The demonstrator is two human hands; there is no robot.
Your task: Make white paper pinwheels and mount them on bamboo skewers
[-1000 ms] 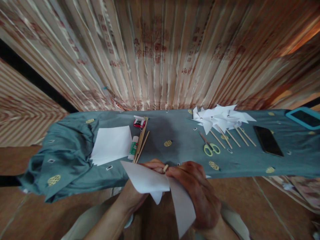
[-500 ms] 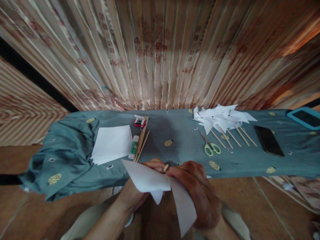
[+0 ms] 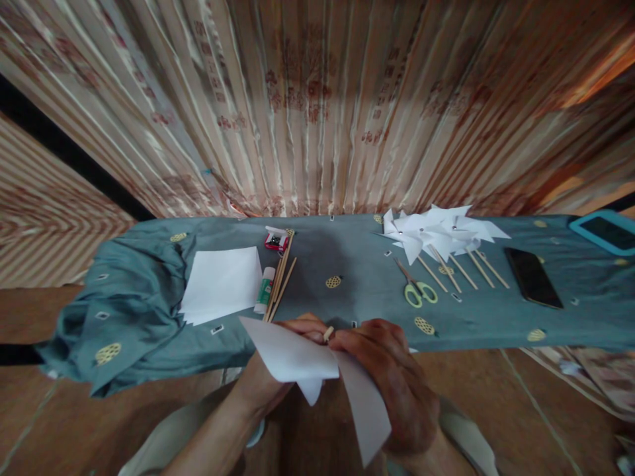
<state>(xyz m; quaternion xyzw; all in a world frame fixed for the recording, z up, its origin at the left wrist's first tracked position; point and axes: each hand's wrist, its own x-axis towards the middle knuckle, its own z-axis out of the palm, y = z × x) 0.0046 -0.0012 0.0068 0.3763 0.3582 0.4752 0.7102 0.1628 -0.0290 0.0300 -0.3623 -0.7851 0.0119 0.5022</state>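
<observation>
A white paper pinwheel with curved blades is held between my two hands, over the table's front edge. The end of a wooden stick pokes up between my fingers. My left hand is closed around the stick end and paper from behind; a blade covers much of it. From the other side my right hand is closed, its fingers pressed at the pinwheel's middle. One blade hangs down beside the right palm. The fingertips and the joint of paper and stick are hidden.
A stack of white paper, a glue stick, loose wooden sticks and a small red box lie left. To the right are scissors, several finished pinwheels, a black phone and a blue-framed device.
Hardly anything differs. Both hands keep their hold on the pinwheel and stick, and the view has shifted very slightly.
</observation>
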